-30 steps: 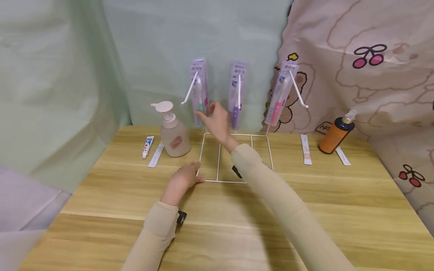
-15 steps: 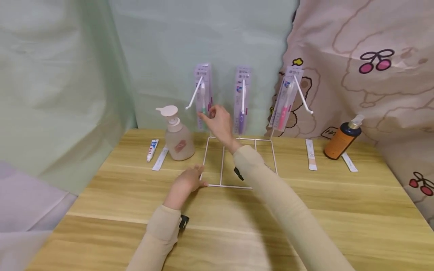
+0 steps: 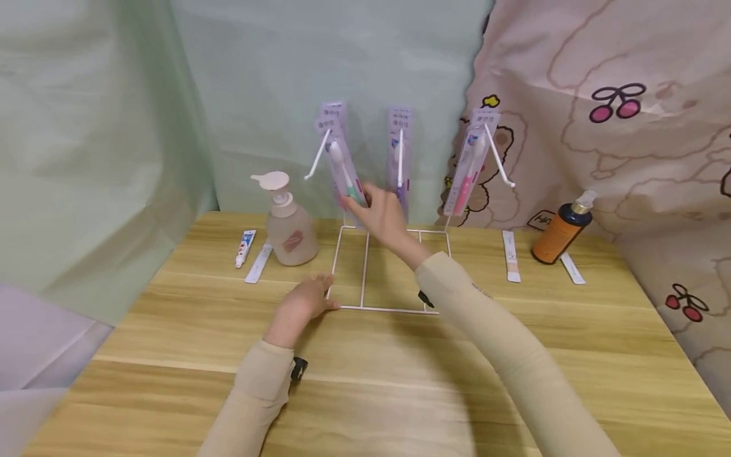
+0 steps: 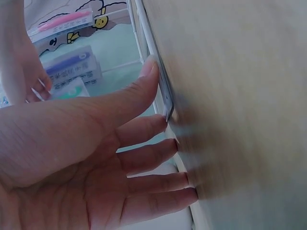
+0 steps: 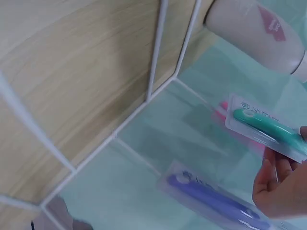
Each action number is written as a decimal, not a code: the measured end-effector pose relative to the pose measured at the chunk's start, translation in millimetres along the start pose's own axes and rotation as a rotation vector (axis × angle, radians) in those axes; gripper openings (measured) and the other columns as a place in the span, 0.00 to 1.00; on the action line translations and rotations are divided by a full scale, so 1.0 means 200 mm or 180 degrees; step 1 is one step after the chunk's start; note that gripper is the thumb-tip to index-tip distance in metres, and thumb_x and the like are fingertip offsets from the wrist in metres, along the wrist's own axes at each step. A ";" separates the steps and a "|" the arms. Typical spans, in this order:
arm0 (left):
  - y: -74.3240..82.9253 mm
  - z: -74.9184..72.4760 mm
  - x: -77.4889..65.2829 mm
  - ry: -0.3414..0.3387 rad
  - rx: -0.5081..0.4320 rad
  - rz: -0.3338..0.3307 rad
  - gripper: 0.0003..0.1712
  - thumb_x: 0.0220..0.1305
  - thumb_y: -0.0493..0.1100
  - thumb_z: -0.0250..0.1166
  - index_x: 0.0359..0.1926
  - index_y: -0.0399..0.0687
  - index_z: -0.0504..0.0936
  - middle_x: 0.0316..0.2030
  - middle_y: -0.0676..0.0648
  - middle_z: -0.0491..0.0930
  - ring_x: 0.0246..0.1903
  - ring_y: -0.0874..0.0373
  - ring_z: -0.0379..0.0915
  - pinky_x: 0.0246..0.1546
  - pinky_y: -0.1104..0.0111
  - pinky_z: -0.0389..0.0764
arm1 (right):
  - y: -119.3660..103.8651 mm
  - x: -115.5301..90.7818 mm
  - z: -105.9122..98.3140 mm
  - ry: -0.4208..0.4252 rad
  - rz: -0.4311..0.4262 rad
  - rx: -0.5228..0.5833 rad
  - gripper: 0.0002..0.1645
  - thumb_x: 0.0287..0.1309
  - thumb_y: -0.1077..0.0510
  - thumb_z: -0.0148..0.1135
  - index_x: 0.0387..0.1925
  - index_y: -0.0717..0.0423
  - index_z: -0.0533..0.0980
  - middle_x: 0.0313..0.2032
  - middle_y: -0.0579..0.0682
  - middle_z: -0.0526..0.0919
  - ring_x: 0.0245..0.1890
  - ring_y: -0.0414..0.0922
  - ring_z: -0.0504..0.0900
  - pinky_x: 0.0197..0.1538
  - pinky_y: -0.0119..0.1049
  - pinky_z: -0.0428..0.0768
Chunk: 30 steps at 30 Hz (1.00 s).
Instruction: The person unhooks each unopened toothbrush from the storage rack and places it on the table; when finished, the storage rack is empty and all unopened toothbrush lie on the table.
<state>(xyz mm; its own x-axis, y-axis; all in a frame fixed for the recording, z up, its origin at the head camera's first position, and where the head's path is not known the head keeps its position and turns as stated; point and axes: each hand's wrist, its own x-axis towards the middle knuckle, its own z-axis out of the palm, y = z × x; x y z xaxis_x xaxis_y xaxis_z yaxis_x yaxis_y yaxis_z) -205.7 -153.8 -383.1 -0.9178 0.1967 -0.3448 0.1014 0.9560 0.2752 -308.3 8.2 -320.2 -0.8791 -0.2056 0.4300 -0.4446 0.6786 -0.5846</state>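
Note:
My right hand (image 3: 384,219) pinches the lower end of a packaged green-handled toothbrush (image 3: 341,162), which tilts on the left hook of a white wire display rack (image 3: 394,310). Behind it, another pack with a pink handle (image 5: 221,113) partly shows in the right wrist view. Packaged purple toothbrushes (image 5: 211,194) hang on the middle hook, and pink ones (image 3: 469,166) on the right hook. At the rack's front left corner rests my left hand (image 3: 301,301). Its thumb presses the wire in the left wrist view, while its fairly straight fingers (image 4: 151,155) touch the corner and tabletop.
A pump bottle (image 3: 291,231) stands left of the rack, beside a toothpaste tube (image 3: 245,248) and a white sachet (image 3: 259,263). To the right are two more slim sachets (image 3: 511,255) and an orange spray bottle (image 3: 561,233). Cloth hangs behind the wooden table (image 3: 365,381).
The green toothbrush pack has swung from nearly upright to tilted, its lower end moving right and toward me with my right hand. My left hand stays at the rack's corner.

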 end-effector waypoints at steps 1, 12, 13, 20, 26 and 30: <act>0.00 0.00 0.00 -0.0016 0.0007 0.0004 0.40 0.63 0.49 0.60 0.70 0.38 0.55 0.68 0.32 0.53 0.66 0.34 0.49 0.65 0.47 0.57 | 0.00 -0.02 -0.02 -0.0046 0.0001 -0.0035 0.22 0.58 0.41 0.59 0.27 0.57 0.72 0.19 0.48 0.74 0.19 0.41 0.68 0.21 0.31 0.64; 0.00 0.00 -0.01 -0.0053 0.0099 0.0035 0.40 0.64 0.50 0.59 0.70 0.37 0.54 0.68 0.32 0.52 0.66 0.33 0.49 0.65 0.47 0.57 | 0.00 -0.18 -0.18 -0.0594 -0.0175 0.0138 0.18 0.56 0.49 0.64 0.41 0.59 0.78 0.28 0.50 0.82 0.25 0.40 0.77 0.25 0.28 0.76; 0.00 -0.01 -0.01 -0.0042 0.0080 0.0038 0.40 0.64 0.50 0.59 0.70 0.37 0.54 0.68 0.32 0.52 0.66 0.34 0.48 0.65 0.47 0.57 | 0.00 -0.20 -0.19 -0.0648 -0.0203 0.0179 0.18 0.56 0.50 0.65 0.42 0.58 0.78 0.31 0.50 0.83 0.27 0.40 0.79 0.27 0.28 0.78; -0.02 0.00 -0.01 -0.0002 0.0039 0.0024 0.40 0.63 0.50 0.60 0.70 0.37 0.55 0.68 0.32 0.53 0.66 0.34 0.48 0.65 0.46 0.57 | -0.01 -0.31 -0.24 -0.0781 -0.0515 0.0196 0.18 0.58 0.48 0.62 0.43 0.57 0.78 0.32 0.49 0.84 0.28 0.41 0.81 0.27 0.30 0.79; -0.02 0.01 0.00 -0.0037 0.0096 0.0043 0.41 0.63 0.51 0.60 0.70 0.37 0.55 0.68 0.32 0.53 0.66 0.34 0.49 0.65 0.47 0.57 | -0.03 -0.40 -0.26 -0.0769 -0.0723 0.0124 0.16 0.57 0.49 0.63 0.43 0.55 0.79 0.32 0.46 0.83 0.29 0.38 0.80 0.27 0.30 0.77; -0.02 0.00 0.00 0.0006 0.0081 0.0060 0.41 0.63 0.50 0.60 0.69 0.37 0.55 0.68 0.32 0.54 0.66 0.35 0.49 0.66 0.47 0.56 | -0.06 -0.45 -0.26 -0.0788 -0.0816 0.0106 0.15 0.57 0.48 0.63 0.41 0.52 0.79 0.30 0.43 0.83 0.27 0.35 0.79 0.24 0.29 0.75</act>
<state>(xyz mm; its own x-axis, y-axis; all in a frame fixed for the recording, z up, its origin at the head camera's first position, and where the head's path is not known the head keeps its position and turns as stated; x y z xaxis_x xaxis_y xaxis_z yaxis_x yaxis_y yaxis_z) -205.8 -156.9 -383.9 -0.9163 0.2143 -0.3382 0.1284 0.9574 0.2587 -215.4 55.8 -315.4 -0.7515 -0.5335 0.3881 -0.6578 0.5604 -0.5032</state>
